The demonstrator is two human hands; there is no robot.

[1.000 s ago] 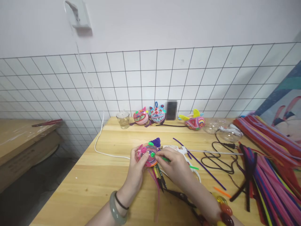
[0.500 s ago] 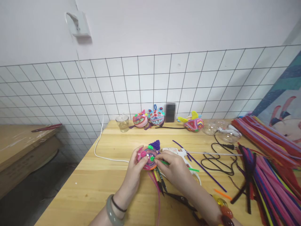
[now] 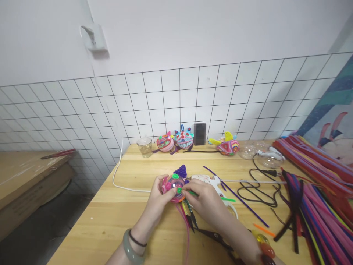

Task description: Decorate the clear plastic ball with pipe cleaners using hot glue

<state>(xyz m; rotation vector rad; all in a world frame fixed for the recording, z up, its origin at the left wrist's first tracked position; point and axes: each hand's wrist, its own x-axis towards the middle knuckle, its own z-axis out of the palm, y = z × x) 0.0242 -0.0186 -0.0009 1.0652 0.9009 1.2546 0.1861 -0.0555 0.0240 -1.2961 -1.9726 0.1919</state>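
Both hands have barely shifted: left hand (image 3: 160,197) cups the decorated ball (image 3: 173,183), right hand (image 3: 202,200) pinches a green pipe cleaner (image 3: 193,193) (at its 3 o'clock) above the bench (image 3: 110,217).

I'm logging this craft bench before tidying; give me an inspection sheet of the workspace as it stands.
Surface: wooden table, light wood.
Job's things: round pink ornament cupped in left hand; right hand pinches a green pipe cleaner at it.
Clutter: glue gun, scissors, pipe cleaner pile, three finished ornaments, glass jar, clear half-spheres.
Fingers: both hands closed on their items.
Cables: white cord over left edge; black cord coiled right.
Surroundings: wire grid on white wall; cardboard boxes left.
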